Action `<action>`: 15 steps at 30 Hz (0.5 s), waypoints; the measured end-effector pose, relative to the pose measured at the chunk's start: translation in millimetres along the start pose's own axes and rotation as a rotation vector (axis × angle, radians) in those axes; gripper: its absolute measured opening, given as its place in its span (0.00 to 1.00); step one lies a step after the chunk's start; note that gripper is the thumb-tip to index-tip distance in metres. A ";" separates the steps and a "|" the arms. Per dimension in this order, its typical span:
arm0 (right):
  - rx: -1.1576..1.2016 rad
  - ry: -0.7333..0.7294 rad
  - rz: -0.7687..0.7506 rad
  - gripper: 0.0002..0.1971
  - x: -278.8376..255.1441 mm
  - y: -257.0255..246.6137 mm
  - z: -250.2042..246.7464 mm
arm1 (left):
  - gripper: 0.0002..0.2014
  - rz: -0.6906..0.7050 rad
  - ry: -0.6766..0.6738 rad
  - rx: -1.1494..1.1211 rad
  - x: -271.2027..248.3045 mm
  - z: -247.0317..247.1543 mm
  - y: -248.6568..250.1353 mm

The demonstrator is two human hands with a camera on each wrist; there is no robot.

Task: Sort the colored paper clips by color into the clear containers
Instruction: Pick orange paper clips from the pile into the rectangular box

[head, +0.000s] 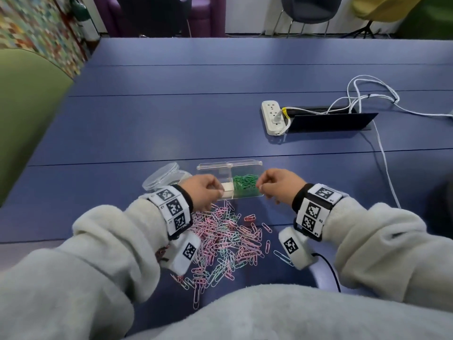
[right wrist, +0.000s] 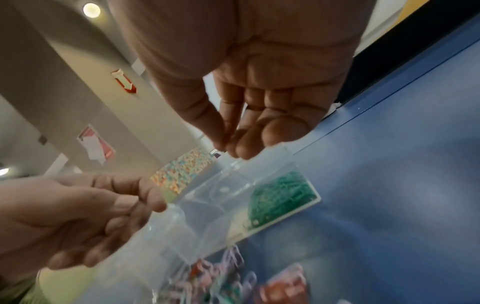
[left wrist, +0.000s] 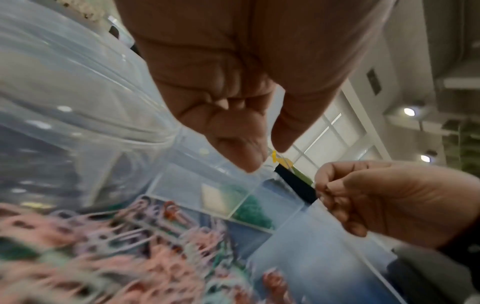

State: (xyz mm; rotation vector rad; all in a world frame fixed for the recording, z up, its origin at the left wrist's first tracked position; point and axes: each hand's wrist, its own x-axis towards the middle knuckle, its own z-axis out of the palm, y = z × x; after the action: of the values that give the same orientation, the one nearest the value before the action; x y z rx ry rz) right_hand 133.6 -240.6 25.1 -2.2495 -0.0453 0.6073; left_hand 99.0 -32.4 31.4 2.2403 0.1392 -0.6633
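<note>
Table: blue table, with everything crowded at the 6 o'clock end by the person.
Loose clips: a big messy pile of paper clips sat between the two wrists, mostly pink, with some pale blue, mint and a few red ones mixed in. A few strays lay out toward 4 o'clock of the pile.
Clear box: a rectangular clear box sat just past the pile at 12 o'clock, lid flipped up at the back.
Green clips: a heap of green clips filled the box's right side. The left side had a small white block in it.
Round tub: a clear round tub was at 9 o'clock of the box, partly behind the left wrist.
Left hand: left hand hung over the box's left part, fingers curled in, thumb and fingertip pinched close. Too blurry to tell if it held a clip.
Right hand: right hand was at the box's right edge, fingers bunched in a pinch above the green heap. Couldn't make out anything between them.
Hands: apart, one at each end of the box.
Power strip: a white power strip with white cables lay well off at 1 o'clock.
</note>
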 end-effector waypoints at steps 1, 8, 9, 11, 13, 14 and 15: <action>-0.086 -0.038 -0.012 0.08 -4.5 2.3 4.0 | 0.04 0.001 -0.012 0.062 -4.4 2.8 -6.6; -0.512 -0.184 0.027 0.05 -13.9 21.6 35.6 | 0.05 0.072 -0.089 0.401 -14.4 27.2 -28.0; -0.545 -0.193 0.023 0.06 -14.3 22.6 38.5 | 0.06 0.091 -0.090 0.435 -13.3 30.3 -27.1; -0.608 -0.199 -0.003 0.09 -13.8 23.5 43.5 | 0.08 0.136 -0.087 0.480 -9.5 36.5 -23.8; -0.661 -0.198 -0.035 0.09 -12.0 23.6 47.6 | 0.09 0.180 -0.100 0.524 -5.7 42.3 -19.1; -0.676 -0.196 -0.046 0.09 -10.6 23.9 49.7 | 0.10 0.195 -0.112 0.545 -3.3 45.0 -17.4; -0.684 -0.193 -0.058 0.08 -9.1 24.5 51.3 | 0.10 0.204 -0.122 0.564 -0.6 47.3 -16.2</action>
State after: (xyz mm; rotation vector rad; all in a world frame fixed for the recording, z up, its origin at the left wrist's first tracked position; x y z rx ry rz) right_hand 99.1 -223.9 -17.9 -2.8157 -0.4770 0.8715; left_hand 73.9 -55.1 -5.4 2.6867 -0.3782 -0.7960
